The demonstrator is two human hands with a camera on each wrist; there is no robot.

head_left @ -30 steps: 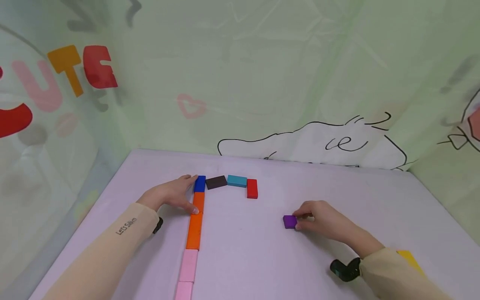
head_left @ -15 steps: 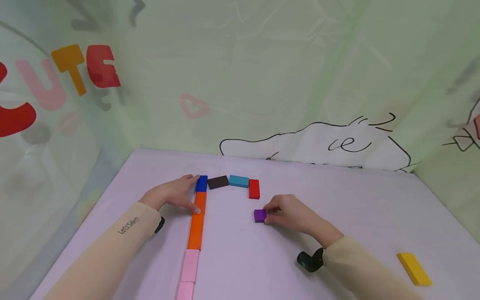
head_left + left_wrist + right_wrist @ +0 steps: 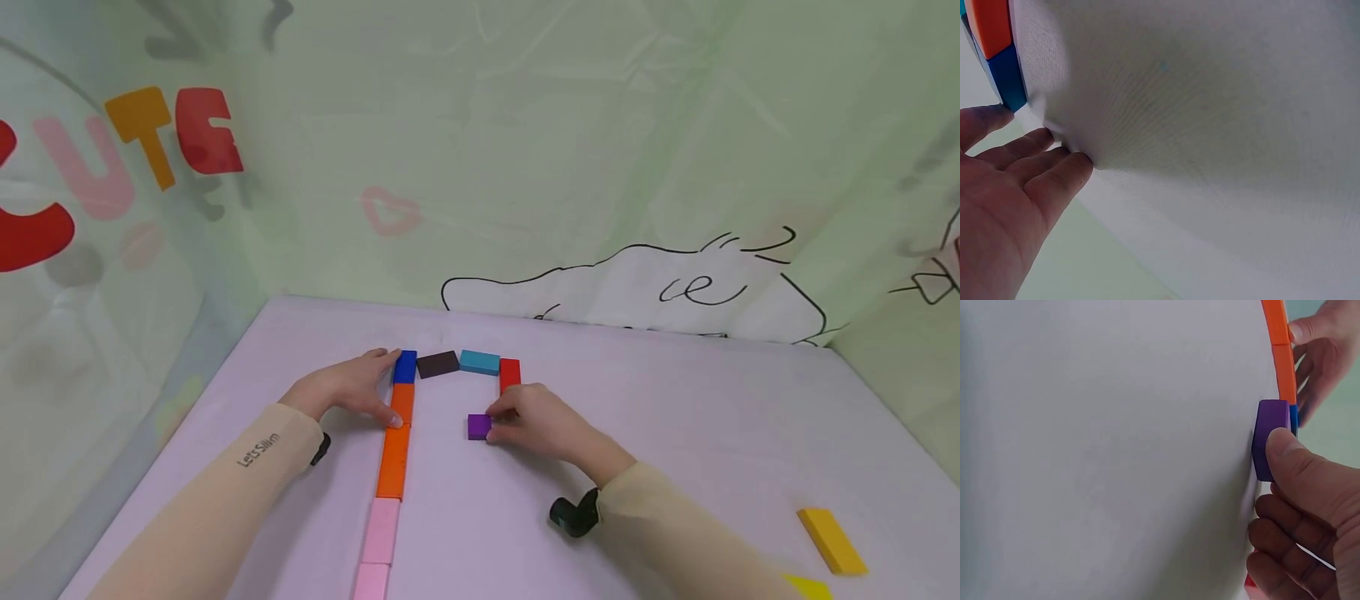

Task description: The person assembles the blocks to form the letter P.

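My right hand (image 3: 551,421) pinches a small purple block (image 3: 478,427) between thumb and fingers, inside the outline of blocks. In the right wrist view, the thumb lies over the purple block (image 3: 1263,440). My left hand (image 3: 348,387) rests along the left row, a fingertip at the blue block (image 3: 405,367) and the thumb at the orange blocks (image 3: 393,462). Pink blocks (image 3: 380,533) continue that row toward me. From the blue block, a dark brown block (image 3: 437,364) and a light blue block (image 3: 480,362) run right to a red block (image 3: 510,372), partly hidden by the right hand.
A yellow block (image 3: 832,540) lies at the right front of the pale table (image 3: 675,400). Another bright yellow piece (image 3: 810,587) shows partly beside the right sleeve. Printed fabric walls (image 3: 525,167) enclose the table's back and sides.
My right hand has carried the purple block leftward, from the right of the red block to below the light blue one. The left hand has stayed at the row.
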